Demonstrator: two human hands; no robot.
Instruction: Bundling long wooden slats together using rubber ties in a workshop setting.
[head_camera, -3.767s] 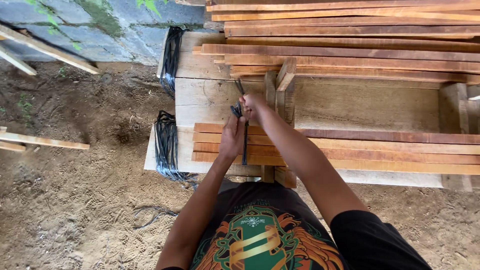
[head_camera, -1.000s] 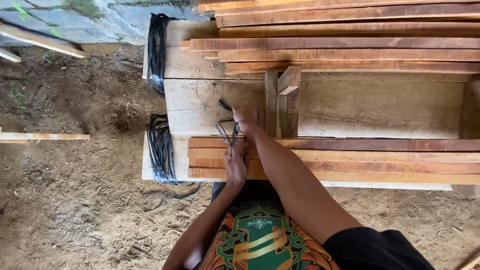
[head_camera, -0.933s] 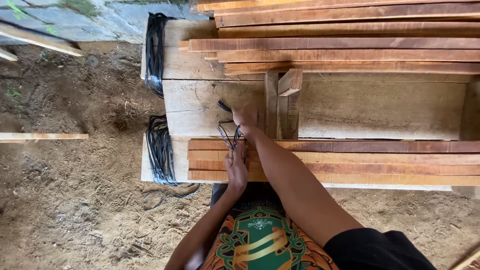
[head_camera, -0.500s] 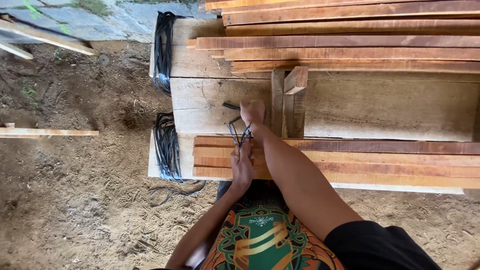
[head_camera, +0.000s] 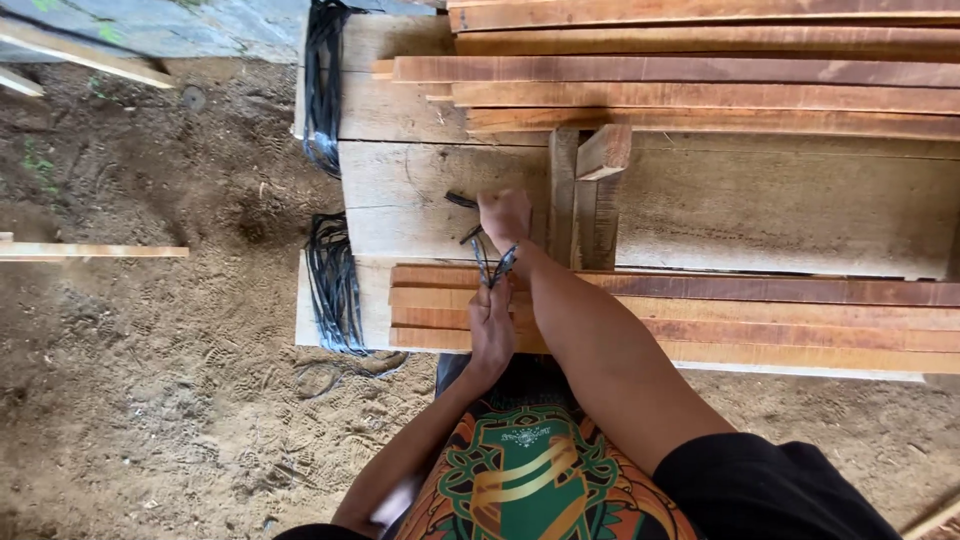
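My right hand is closed around thin black straps above a pale wide plank. My left hand rests lower down on a stack of reddish wooden slats and pinches the near end of the same straps, which stretch between both hands. A short upright block of wood stands just right of my right hand.
Two bundles of black straps hang over the left edge of the planks, another bundle further up. More reddish slats are stacked at the top. Sandy ground with loose wood strips lies to the left.
The view has shifted slightly. Both hands stay at the same spot on the planks, with the straps still pulled between them.
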